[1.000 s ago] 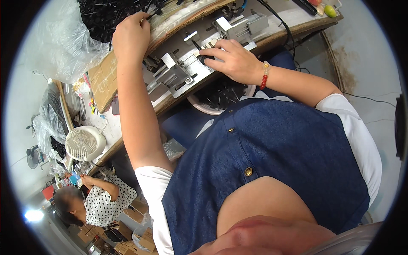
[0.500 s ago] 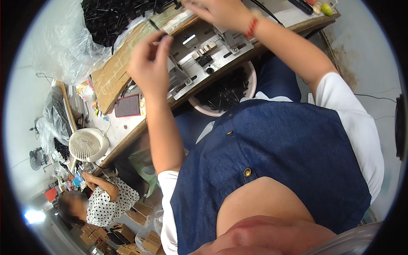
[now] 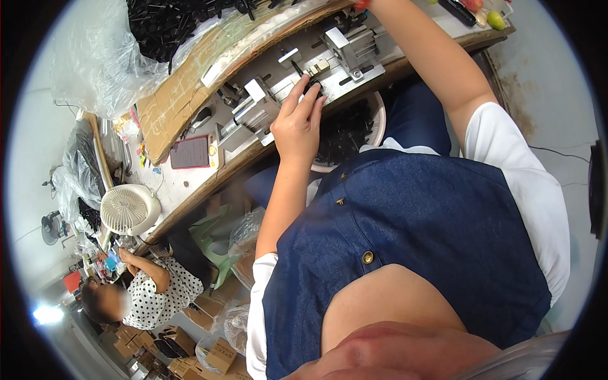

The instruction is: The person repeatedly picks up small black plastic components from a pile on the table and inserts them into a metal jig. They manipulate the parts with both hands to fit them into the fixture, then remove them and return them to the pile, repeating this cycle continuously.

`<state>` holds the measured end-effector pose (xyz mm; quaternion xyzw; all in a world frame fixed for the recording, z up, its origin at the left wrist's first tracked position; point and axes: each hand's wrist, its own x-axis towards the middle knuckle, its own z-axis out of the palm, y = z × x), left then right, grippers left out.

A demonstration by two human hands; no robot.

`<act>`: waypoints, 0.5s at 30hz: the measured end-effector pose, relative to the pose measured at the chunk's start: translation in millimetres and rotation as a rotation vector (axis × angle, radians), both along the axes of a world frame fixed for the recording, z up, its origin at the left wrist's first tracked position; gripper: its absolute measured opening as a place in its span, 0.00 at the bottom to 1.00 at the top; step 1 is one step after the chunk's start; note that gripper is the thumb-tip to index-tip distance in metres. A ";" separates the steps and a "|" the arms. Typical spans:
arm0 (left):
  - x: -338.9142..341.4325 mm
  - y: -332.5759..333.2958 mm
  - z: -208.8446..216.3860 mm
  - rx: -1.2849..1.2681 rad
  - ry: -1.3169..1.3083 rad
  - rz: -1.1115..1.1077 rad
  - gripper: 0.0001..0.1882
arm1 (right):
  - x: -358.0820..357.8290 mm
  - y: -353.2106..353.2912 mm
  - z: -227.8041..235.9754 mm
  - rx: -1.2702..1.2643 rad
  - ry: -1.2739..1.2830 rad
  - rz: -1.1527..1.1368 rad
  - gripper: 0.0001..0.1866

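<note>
My left hand point(image 3: 297, 123) reaches over the middle of a metal clamping fixture point(image 3: 253, 104) on the bench. Its fingertips close on a slim black plastic part point(image 3: 296, 66), which lies at the small metal blocks point(image 3: 320, 66) between two silver slide units. The fingers partly cover the part and the seat beneath it. Of my right arm only the forearm point(image 3: 437, 57) shows, stretched past the right slide unit point(image 3: 345, 47). A red bracelet point(image 3: 362, 3) sits at the top edge, and the right hand is beyond the picture.
A heap of black parts point(image 3: 171, 28) lies on plastic behind a cardboard sheet point(image 3: 158, 114). Below the bench edge stands a pink basket point(image 3: 380, 117) of black pieces. A phone point(image 3: 190, 153) and a white fan point(image 3: 130, 209) are leftward; a seated person point(image 3: 161, 291) works farther off.
My left hand has moved right and down from beside the fixture to its middle, bringing the black part there. My right hand has gone up out of the picture.
</note>
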<state>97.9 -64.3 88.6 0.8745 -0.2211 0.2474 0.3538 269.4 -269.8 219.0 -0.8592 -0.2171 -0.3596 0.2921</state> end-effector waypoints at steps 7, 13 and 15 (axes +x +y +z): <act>-1.5 2.5 27.4 -0.044 0.166 -0.026 0.16 | -111.4 7.6 1.6 0.370 0.342 0.281 0.11; 79.1 22.9 93.5 0.076 -0.290 0.055 0.16 | -160.5 6.0 -67.5 -0.080 0.138 0.394 0.15; 127.7 32.0 111.0 0.310 -0.415 0.075 0.13 | -167.7 14.2 -87.8 -0.157 0.181 0.401 0.15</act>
